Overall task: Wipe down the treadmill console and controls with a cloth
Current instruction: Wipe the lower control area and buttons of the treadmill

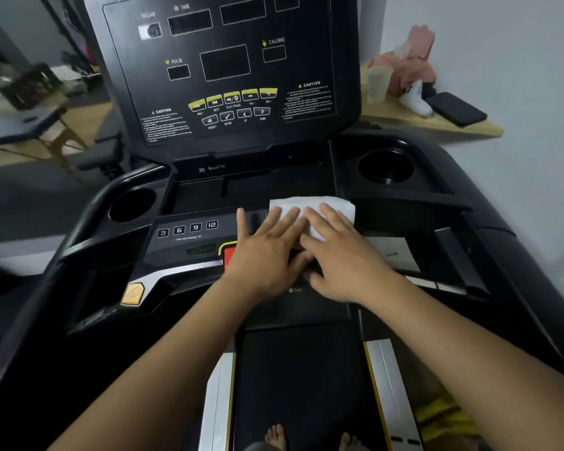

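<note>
Pressing a white rectangular cloth [313,208] flat under straight, spread fingers of left hand [267,252] and right hand [342,255], side by side and touching. Spread on the lower control strip of the black treadmill console [228,138], right of the white-numbered square keys [187,228], beside a red button [230,257] half hidden by the left hand.

Glossy black plastic console [232,60], white cloth [313,206]
</note>
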{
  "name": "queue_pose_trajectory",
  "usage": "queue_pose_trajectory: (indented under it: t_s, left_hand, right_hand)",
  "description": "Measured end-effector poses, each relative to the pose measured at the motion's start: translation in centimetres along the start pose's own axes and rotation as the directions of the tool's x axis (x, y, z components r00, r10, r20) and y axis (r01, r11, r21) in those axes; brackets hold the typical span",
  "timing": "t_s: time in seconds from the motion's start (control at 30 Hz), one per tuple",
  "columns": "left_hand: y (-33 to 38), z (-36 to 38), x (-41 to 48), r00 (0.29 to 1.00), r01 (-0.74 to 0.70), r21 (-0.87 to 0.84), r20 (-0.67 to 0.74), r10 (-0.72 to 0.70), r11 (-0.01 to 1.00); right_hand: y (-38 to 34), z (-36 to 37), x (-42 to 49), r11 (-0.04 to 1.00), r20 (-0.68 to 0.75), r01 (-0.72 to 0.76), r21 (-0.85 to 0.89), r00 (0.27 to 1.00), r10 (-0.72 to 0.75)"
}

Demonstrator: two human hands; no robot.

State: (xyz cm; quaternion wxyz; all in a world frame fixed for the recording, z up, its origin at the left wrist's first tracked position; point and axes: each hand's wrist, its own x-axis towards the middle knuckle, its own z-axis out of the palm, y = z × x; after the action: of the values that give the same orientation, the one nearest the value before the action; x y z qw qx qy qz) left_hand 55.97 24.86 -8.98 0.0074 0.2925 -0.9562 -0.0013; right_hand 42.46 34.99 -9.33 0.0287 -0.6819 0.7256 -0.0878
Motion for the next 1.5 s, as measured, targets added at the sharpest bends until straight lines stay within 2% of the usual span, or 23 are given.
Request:
queue_pose_trajectory:
  t_s: [0.1, 0.3, 0.53, 0.67, 0.77, 0.9, 1.03, 1.13, 1.3, 1.4, 1.5]
  left_hand:
    - [-1.4, 0.1, -0.3, 1.0, -0.006, 0.006, 0.011, 0.006, 1.0]
    - [-2.2, 1.2, -4.1, 0.99, -0.143, 0.056, 0.025, 0.142, 0.988]
    - [-3.6, -0.5, 0.1, 0.997, -0.081, 0.019, 0.022, 0.081, 0.997]
    - [-4.3, 0.6, -2.4, 0.985, -0.155, -0.022, -0.075, 0.153, 0.988]
    - [-4.2, 0.6, -1.5, 0.984, -0.136, -0.053, -0.123, 0.129, 0.989]
    - [-4.4, -1.0, 0.8, 0.99, -0.109, -0.04, -0.093, 0.105, 0.993]
    - [-4.9, 0.0, -1.1, 0.985, -0.15, -0.115, -0.104, 0.138, 0.982]
    - [-4.8, -0.1, -1.3, 0.99, -0.139, -0.162, -0.062, 0.131, 0.977]
    - [-3.8, -1.3, 1.2, 0.991, -0.115, -0.132, -0.089, 0.103, 0.985]
    - [-3.6, -0.1, -0.8, 0.982, -0.162, -0.086, -0.116, 0.152, 0.983]
    - [-2.5, 1.4, -4.0, 0.977, -0.205, -0.048, -0.066, 0.201, 0.978]
  right_hand:
    - [-1.2, 0.9, 1.1, 0.998, 0.003, -0.03, -0.054, 1.0, 0.03]
    - [-0.7, 2.5, -3.1, 0.986, 0.01, 0.056, -0.157, 0.998, -0.055]
    - [-1.1, 0.9, 1.2, 0.988, 0.022, -0.012, -0.157, 1.0, 0.016]
    - [-1.2, 1.7, -1.6, 0.977, 0.064, 0.039, -0.208, 0.998, -0.027]
    - [-0.6, 0.8, -0.5, 0.968, 0.088, 0.008, -0.251, 0.996, 0.015]
    - [-0.9, 0.2, 1.5, 0.97, 0.076, -0.036, -0.239, 0.996, 0.055]
    - [-1.0, 1.4, -1.3, 0.978, 0.083, 0.019, -0.206, 0.997, -0.002]
    - [-0.1, 1.3, -1.5, 0.98, 0.081, 0.034, -0.198, 0.997, -0.019]
    - [-0.1, 0.1, 1.5, 0.978, 0.073, -0.024, -0.208, 0.997, 0.04]
    - [-1.1, 1.2, -0.9, 0.969, 0.054, -0.015, -0.246, 0.998, 0.029]
    - [-1.6, 2.7, -4.3, 0.965, 0.063, 0.007, -0.26, 0.998, 0.01]
